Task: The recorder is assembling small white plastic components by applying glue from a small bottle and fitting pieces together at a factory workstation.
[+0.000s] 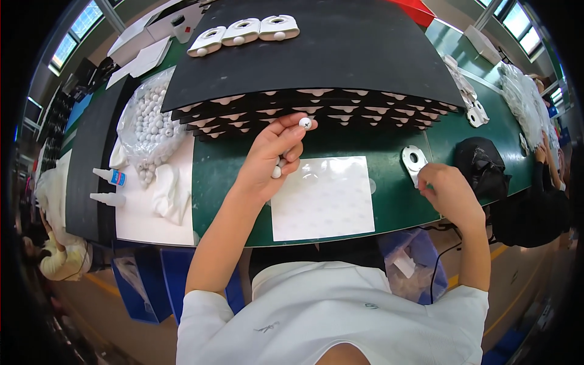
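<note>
Partly hidden: balls [277,173] within left fingers [294,150], white plate [415,167] behind right fingers [429,174].

three white parts [241,33] atop the black stack [316,64], two nozzle bottles [115,177]

Head view (a wide fisheye, bending straight edges toward its rim), looking down and forward from above the wearer's white shirt [328,310]; left hand [264,159] and right hand [449,190] close, green workbench [213,176] beneath, windows [85,18] far left and far right.
</note>
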Action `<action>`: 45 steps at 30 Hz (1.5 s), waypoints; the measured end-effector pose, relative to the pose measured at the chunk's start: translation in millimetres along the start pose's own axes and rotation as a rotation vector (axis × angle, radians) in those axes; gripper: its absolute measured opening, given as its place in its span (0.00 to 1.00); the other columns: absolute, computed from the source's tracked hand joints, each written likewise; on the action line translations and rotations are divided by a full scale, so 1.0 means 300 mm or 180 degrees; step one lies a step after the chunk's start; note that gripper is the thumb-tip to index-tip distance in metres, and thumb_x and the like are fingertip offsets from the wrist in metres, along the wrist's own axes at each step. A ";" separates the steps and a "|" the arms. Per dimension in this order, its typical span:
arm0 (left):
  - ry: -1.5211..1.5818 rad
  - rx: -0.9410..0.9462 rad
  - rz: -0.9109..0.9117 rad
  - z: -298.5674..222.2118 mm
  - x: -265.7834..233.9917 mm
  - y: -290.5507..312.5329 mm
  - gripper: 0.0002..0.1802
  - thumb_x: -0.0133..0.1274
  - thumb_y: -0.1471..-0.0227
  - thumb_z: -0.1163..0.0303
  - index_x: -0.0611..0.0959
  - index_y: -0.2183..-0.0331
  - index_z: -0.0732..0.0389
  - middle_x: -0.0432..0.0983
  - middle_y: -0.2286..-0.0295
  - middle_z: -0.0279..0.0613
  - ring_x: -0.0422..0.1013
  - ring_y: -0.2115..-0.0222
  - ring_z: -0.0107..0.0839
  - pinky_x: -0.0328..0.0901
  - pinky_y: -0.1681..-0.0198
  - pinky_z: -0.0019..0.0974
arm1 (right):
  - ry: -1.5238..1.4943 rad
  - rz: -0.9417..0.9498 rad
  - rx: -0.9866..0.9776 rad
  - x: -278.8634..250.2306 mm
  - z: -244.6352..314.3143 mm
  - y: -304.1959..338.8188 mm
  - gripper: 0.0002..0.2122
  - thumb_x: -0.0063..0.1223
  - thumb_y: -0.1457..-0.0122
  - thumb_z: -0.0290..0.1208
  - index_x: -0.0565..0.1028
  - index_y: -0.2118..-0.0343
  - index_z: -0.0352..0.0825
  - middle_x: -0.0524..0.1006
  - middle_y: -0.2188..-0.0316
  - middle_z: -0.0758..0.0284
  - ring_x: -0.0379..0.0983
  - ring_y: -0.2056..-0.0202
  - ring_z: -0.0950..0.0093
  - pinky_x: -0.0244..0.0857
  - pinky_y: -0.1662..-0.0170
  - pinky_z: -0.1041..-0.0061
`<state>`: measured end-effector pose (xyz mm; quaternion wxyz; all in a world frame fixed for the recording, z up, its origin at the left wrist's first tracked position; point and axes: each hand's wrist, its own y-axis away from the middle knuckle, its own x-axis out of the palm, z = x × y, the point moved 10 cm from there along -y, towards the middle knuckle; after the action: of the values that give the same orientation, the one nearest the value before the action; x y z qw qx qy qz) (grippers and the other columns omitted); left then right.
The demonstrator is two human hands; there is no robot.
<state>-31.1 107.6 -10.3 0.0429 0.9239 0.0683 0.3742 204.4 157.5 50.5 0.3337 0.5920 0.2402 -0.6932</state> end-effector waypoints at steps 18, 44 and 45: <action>-0.0050 -0.0054 0.0013 0.007 0.001 0.006 0.14 0.52 0.51 0.73 0.74 0.60 0.63 0.72 0.69 0.34 0.56 0.83 0.15 0.50 0.86 0.17 | -0.0767 -0.1582 0.0163 -0.109 0.082 -0.067 0.04 0.49 0.50 0.19 0.73 0.70 0.30 0.74 0.78 0.64 0.70 0.73 0.73 0.63 0.71 0.79; -0.0067 0.0015 -0.0040 0.002 -0.011 -0.003 0.16 0.52 0.51 0.73 0.74 0.58 0.64 0.72 0.68 0.35 0.57 0.83 0.14 0.51 0.87 0.16 | -0.3119 -0.1044 -0.0200 0.216 0.249 -0.190 0.05 0.49 0.48 0.20 0.69 0.67 0.30 0.69 0.76 0.64 0.66 0.76 0.72 0.59 0.75 0.78; -0.0067 0.0023 -0.0051 0.001 -0.011 -0.002 0.16 0.52 0.51 0.73 0.74 0.58 0.64 0.71 0.68 0.35 0.56 0.83 0.14 0.51 0.87 0.16 | -0.3039 -0.1060 -0.0199 0.211 0.250 -0.189 0.06 0.49 0.48 0.20 0.69 0.67 0.30 0.69 0.77 0.63 0.66 0.76 0.71 0.60 0.75 0.77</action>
<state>-33.3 107.7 -13.0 0.0433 0.9273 0.0766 0.3638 107.6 129.2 -1.4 0.3088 0.1524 0.1726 -0.9228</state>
